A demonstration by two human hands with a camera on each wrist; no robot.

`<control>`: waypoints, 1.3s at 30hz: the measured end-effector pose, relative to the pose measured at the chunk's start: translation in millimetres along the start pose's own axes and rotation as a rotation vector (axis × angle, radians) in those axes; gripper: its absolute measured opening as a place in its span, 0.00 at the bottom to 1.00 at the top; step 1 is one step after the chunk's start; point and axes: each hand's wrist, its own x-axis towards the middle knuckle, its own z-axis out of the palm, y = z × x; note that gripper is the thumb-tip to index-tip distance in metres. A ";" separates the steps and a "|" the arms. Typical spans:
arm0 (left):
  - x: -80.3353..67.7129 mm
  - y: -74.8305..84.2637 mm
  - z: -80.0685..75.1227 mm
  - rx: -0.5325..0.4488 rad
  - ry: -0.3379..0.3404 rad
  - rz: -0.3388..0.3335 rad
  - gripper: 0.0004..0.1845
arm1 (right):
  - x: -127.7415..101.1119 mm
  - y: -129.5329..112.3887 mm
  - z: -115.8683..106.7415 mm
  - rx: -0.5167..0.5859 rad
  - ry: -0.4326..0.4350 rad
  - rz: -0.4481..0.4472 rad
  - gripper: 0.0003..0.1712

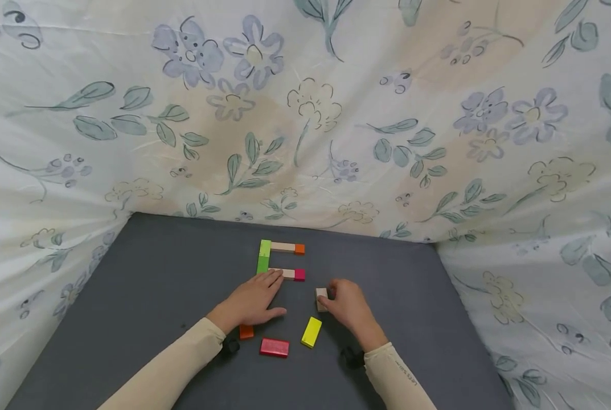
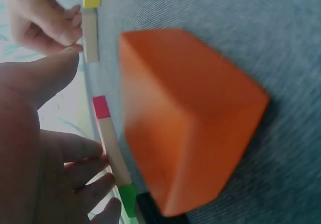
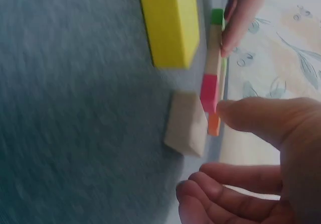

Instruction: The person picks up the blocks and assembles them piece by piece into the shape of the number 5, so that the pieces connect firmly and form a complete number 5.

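L hand (image 1: pixel 256 299) lies flat, fingers straight, tips pressing the plain bar (image 1: pixel 287 274) w/ the pink cube (image 1: pixel 299 275) at its end. R hand (image 1: pixel 350 307) pinches a plain block (image 1: pixel 321 299) btwn thumb & fingers, just right of & below the pink cube; block sits on the grey mat (image 1: pixel 156 285), tilted in the R wrist view.

Around them: green bar (image 1: pixel 264 256) upright at the left, a 2nd plain bar (image 1: pixel 283 247) w/ orange cube (image 1: pixel 299 249) off its top — together an unfinished letter shape. Near the wrists: orange block (image 1: pixel 246 331) partly under the L forearm, red block (image 1: pixel 274 347), yellow block (image 1: pixel 311 332). Floral sheet (image 1: pixel 305 114) behind & at the sides.

Risks, as I judge them: pieces look loose, nothing joins them, so a nudge from the R hand sliding its block in could knock the pink cube off line. If the L lifts early, the bar may skew from the green. L sleeve could drag the orange block.
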 end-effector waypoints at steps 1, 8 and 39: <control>0.2 -0.4 -0.4 0.001 0.000 -0.001 0.48 | -0.5 -1.0 2.4 0.006 -0.002 0.021 0.20; 3.8 -3.9 1.3 0.028 -0.003 0.021 0.49 | -4.1 -6.2 13.4 0.044 0.019 0.081 0.19; 4.6 -9.3 -1.7 0.001 0.026 0.020 0.50 | 18.9 -47.4 29.8 0.081 0.080 0.111 0.16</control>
